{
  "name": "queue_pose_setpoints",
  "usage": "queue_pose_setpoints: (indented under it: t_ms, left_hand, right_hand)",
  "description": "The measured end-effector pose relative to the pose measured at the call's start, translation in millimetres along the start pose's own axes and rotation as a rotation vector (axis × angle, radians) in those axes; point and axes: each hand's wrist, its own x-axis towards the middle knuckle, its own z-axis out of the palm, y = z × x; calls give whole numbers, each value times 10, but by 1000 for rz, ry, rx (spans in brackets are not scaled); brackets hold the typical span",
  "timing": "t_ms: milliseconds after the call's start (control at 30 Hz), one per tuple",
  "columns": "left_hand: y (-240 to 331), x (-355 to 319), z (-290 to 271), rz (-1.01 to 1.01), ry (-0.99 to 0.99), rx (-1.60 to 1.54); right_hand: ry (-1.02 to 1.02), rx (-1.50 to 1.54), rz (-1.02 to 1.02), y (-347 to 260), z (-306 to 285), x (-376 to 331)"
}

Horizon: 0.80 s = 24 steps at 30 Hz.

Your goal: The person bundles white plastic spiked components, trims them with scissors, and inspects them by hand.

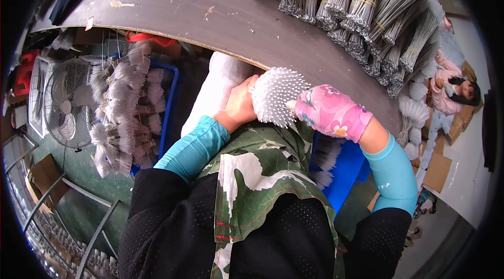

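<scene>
My bare left hand (242, 101) is wrapped around a bundle of thin brushes (278, 96) with white bristles. The bundle's round end, dotted with many small tips, faces up just off the table edge. At its right side is my right hand (332, 111), in a pink flowered glove with a bare fingertip showing. Its fingers are bent together against the bundle's rim; anything pinched between them is too small to tell. Below the bundle, a camouflage apron (257, 174) covers my lap. A white wrapped roll (215, 90) lies beside my left hand, partly under the table.
Several bundles of twisted wire brushes (362, 11), tied with yellow bands, lie on the brown table (210, 11). More white brush bundles hang by a standing fan (66, 105) and a blue crate (170, 95) at left. Another blue bin (341, 179) stands below right. A person (449, 87) sits at far right.
</scene>
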Motion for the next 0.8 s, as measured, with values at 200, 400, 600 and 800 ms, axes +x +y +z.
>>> queue_pose_setpoints:
  t_ms: [200,400,600,800]
  left_hand:
    - [-4,0,15,-12,-11,38]
    - [15,7,-1,-8,-14,39]
    - [88,10,-32,-28,-21,39]
    - [104,4,-18,-47,-28,53]
  right_hand:
    - [55,-109,-2,-7,81,29]
    - [2,123,-29,26,14,28]
    - [-148,497,242,-54,9,-35]
    - [-17,284,21,-7,126,-22]
